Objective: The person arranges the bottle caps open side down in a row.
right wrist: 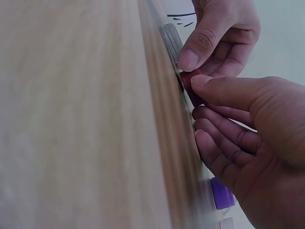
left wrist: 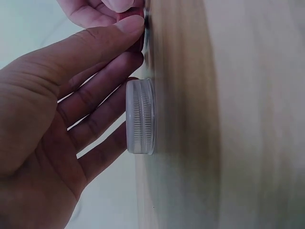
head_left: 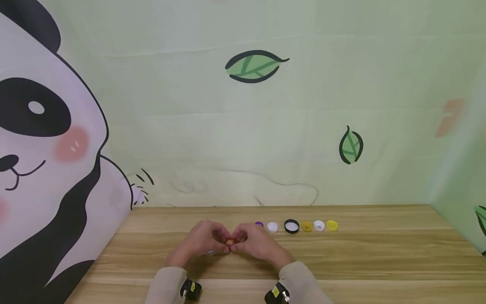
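Note:
A small red cap [head_left: 230, 242] is pinched from both sides, low over the wooden table. My left hand [head_left: 205, 238] grips its left side between thumb and fingers. From the right, my right hand [head_left: 256, 241] holds the other side the same way; its lower fingers rest close to the tabletop in the right wrist view. Much of the red cap [right wrist: 192, 89] is covered by the fingertips. Beside my left fingers stands a pale, clear-looking cap with ridged sides [left wrist: 140, 117], mostly hidden behind that hand in the head view.
Right of my hands, a row of caps runs along the table's back: purple [head_left: 259, 223], partly hidden, white [head_left: 272, 227], black-rimmed [head_left: 291, 226], amber [head_left: 306, 226], white [head_left: 319, 226] and yellow [head_left: 332, 225]. Behind the wooden table [head_left: 379, 261] hangs a green printed backdrop [head_left: 182, 97].

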{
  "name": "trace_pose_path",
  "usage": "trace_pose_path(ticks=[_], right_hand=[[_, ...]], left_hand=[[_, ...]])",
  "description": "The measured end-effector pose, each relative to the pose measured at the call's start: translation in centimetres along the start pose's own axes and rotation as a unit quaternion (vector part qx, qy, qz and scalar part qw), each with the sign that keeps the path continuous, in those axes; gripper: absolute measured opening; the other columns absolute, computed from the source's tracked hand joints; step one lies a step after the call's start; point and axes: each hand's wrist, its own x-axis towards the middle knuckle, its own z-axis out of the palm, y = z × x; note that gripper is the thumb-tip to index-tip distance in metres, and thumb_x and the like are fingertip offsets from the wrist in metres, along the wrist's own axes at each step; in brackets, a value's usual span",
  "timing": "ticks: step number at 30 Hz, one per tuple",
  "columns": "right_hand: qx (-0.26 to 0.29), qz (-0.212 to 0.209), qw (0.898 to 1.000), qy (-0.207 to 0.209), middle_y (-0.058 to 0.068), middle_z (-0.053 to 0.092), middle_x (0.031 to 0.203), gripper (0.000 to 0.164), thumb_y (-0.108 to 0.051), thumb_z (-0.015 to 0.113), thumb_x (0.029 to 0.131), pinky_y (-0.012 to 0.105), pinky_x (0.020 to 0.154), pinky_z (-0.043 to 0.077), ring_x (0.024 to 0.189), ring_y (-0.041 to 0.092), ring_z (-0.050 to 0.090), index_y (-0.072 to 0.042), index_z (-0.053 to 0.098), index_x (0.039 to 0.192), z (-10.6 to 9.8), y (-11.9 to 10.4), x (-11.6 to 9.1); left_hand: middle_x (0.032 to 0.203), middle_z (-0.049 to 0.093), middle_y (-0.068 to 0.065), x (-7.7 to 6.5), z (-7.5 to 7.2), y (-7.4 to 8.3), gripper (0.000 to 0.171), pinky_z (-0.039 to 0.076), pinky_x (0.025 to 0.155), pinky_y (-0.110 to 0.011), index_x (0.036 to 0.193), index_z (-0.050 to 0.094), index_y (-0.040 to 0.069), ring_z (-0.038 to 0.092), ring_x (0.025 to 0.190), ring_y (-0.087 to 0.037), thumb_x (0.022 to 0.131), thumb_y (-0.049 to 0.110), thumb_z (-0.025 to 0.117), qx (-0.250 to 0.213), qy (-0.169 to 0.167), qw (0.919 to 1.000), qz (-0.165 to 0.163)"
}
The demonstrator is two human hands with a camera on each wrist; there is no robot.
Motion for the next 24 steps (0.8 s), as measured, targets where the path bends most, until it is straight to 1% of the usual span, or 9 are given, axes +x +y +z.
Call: trace_pose_path(ticks=[8,12,16,20,24], right_hand=[[-0.005,-0.004,1.000,0.003,-0.002,0.074,0.089,0.018,-0.003,0.086,0.088,0.025,0.078,0.056,0.082,0.008,0.067,-0.004,0.073,0.100,0.16,0.14,0.05],[-0.005,-0.003,1.000,0.005,-0.002,0.072,0.087,0.019,-0.002,0.086,0.087,0.025,0.077,0.056,0.080,0.007,0.065,-0.002,0.073,0.100,0.12,0.05,0.00],[-0.004,-0.001,1.000,0.005,-0.001,0.072,0.087,0.019,-0.001,0.086,0.086,0.025,0.077,0.055,0.081,0.010,0.065,-0.002,0.073,0.101,0.19,-0.01,-0.08],[-0.009,-0.008,1.000,0.008,0.001,0.072,0.088,0.020,-0.001,0.086,0.086,0.026,0.077,0.056,0.081,0.013,0.067,0.000,0.073,0.101,0.31,-0.01,0.00],[-0.004,-0.012,1.000,0.006,0.001,0.073,0.088,0.020,-0.001,0.086,0.086,0.025,0.077,0.056,0.081,0.012,0.067,0.000,0.073,0.100,0.32,0.07,0.14]], left_hand=[[0.088,0.076,0.009,0.04,0.16,-0.15,0.024,0.057,0.091,-0.041,0.096,0.079,0.015,0.070,0.086,-0.010,0.078,0.009,0.095,0.003,-0.002,1.0000,-0.008],[0.088,0.076,0.008,-0.05,0.25,0.02,0.025,0.058,0.091,-0.045,0.096,0.079,0.014,0.070,0.086,-0.011,0.078,0.008,0.095,0.007,-0.001,1.0000,-0.005],[0.088,0.077,0.007,-0.20,0.22,0.21,0.024,0.057,0.092,-0.048,0.095,0.079,0.014,0.071,0.086,-0.012,0.078,0.008,0.095,0.014,0.000,0.9999,0.001],[0.089,0.077,0.007,-0.19,0.15,0.14,0.025,0.057,0.092,-0.047,0.097,0.080,0.014,0.071,0.087,-0.012,0.077,0.008,0.095,0.018,-0.002,0.9998,0.001],[0.092,0.078,0.006,-0.17,0.00,-0.16,0.027,0.057,0.093,-0.047,0.099,0.080,0.013,0.072,0.089,-0.012,0.077,0.009,0.095,0.013,-0.007,0.9999,0.003]])
